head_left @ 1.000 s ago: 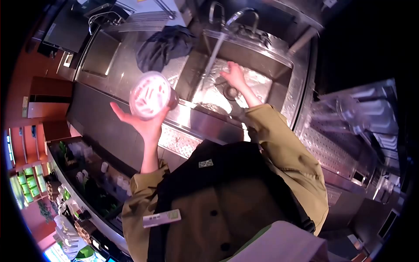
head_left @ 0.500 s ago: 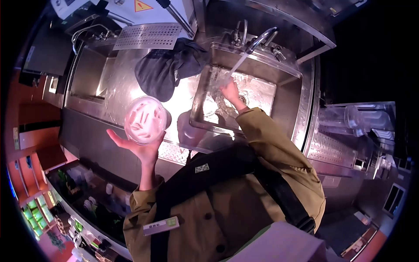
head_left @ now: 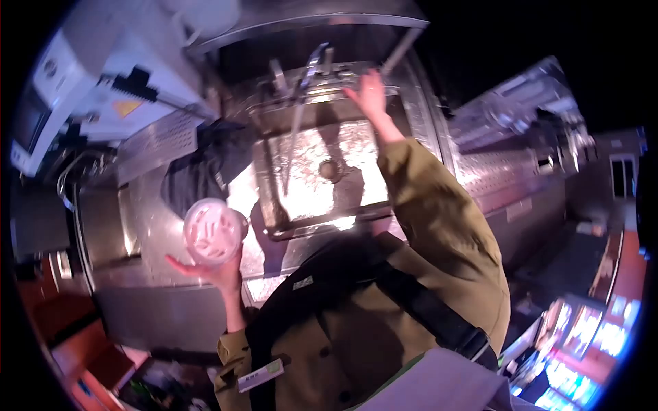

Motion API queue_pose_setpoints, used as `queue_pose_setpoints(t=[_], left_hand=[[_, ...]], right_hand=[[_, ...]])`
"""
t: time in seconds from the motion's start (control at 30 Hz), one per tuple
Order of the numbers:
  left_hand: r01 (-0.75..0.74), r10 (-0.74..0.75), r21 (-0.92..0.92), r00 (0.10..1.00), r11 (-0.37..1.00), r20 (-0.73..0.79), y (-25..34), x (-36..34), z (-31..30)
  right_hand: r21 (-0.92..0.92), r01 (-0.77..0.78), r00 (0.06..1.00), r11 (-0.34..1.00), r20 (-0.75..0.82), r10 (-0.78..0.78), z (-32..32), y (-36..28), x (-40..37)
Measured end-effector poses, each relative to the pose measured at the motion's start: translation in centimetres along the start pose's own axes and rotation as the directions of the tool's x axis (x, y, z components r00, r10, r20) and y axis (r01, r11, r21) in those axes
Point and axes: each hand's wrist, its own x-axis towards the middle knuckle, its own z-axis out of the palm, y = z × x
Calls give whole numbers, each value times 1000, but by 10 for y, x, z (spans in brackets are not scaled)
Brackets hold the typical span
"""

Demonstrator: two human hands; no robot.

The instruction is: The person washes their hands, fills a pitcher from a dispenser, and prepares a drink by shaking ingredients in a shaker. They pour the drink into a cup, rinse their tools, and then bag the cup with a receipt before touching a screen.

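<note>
My left hand (head_left: 218, 275) supports a clear round container (head_left: 212, 231) with pale pinkish strips showing in it. My thumb sticks out to the left, and the other fingers are partly hidden by the container. Over the back right of the metal sink (head_left: 399, 116), my right hand (head_left: 371, 96) reaches toward the faucet handles with its fingers apart and nothing visible in it. Whether it touches a handle cannot be made out. Water runs from the faucet (head_left: 314, 63) into the sink.
A dark cloth (head_left: 199, 168) lies on the metal counter left of the sink, by a perforated metal plate (head_left: 161, 145). A white machine (head_left: 147, 79) stands at the back left. Clear plastic containers (head_left: 514, 113) are at the right, beside a perforated drain surface (head_left: 497, 168).
My right hand has left the water stream and moved back and right, near the faucet handles. My left hand still holds the container. The camera view has turned.
</note>
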Motion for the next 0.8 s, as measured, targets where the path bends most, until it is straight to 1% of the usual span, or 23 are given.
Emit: queue_pose_setpoints(t=[0.03,0.07,0.13,0.17,0.2,0.23,0.27,0.3,0.33,0.37,0.4,0.43,0.47,0.5,0.53,0.57,0.6,0.63,0.67,0.7,0.73,0.77,0.8], left_hand=[[-40,38,77,999,996,25,1,-1,2],[21,-20,-33,1000,999,15,2,-3,6],[130,-136,-257,991,958,-5,4,-7,11],[43,-42,-160,999,986,15,10,-8,13],[67,-64,-176,998,982,24,16,-7,17],[87,-83,-192,996,978,26,22,-9,21],[104,-101,-205,995,973,27,26,-11,24],[66,-60,-184,997,981,40,27,-12,25],[27,-18,-164,998,986,55,26,-12,27],[-14,24,-145,997,989,71,27,-13,29],[7,6,-154,997,988,80,33,-15,32],[29,-15,-160,996,987,89,42,-17,36],[49,-33,-167,995,985,96,48,-19,40],[29,-12,-191,995,981,94,51,-22,45],[12,8,-211,996,977,91,51,-27,49],[-6,25,-227,996,974,84,53,-31,52],[214,-175,-377,975,901,136,55,-34,53],[415,-356,-501,910,760,213,59,-37,55],[544,-513,-566,827,619,233,69,-39,58],[627,-653,-636,717,450,245,91,-35,64],[645,-782,-685,598,338,177,114,-27,74],[652,-838,-745,479,140,261,116,-28,71],[615,-874,-786,349,-59,339,118,-28,69]], right_hand=[[172,-308,869,936,451,203,-8,1,17],[307,-537,784,786,525,331,-3,0,18],[379,-538,807,753,489,331,-9,-14,20],[425,-526,824,736,470,317,-12,-16,15],[464,-587,746,664,628,221,-24,-12,14],[487,-647,652,586,752,96,-41,-9,16],[559,-566,756,606,644,113,-59,-5,11],[582,-439,841,684,534,85,-85,8,11],[532,-267,953,803,270,138,-111,25,8],[319,-213,965,923,217,147,-148,50,16],[215,-329,940,919,170,297,-184,74,19],[97,-308,951,946,28,307,-222,99,18],[-37,-296,948,954,-135,289,-245,127,18],[-178,-347,933,921,-164,320,-262,156,18],[-323,-354,935,878,-148,322,-275,176,16],[-451,-354,927,819,-52,372,-279,198,12],[-505,-351,914,788,-4,405,-280,210,13],[-556,-340,898,758,45,437,-280,222,15],[-572,-362,870,736,77,487,-273,244,16],[-583,-377,840,720,113,531,-269,248,22],[-579,-444,753,684,172,635,-269,255,30],[-588,-407,749,699,223,623,-260,273,32],[-535,-352,820,768,218,528,-261,278,32]])
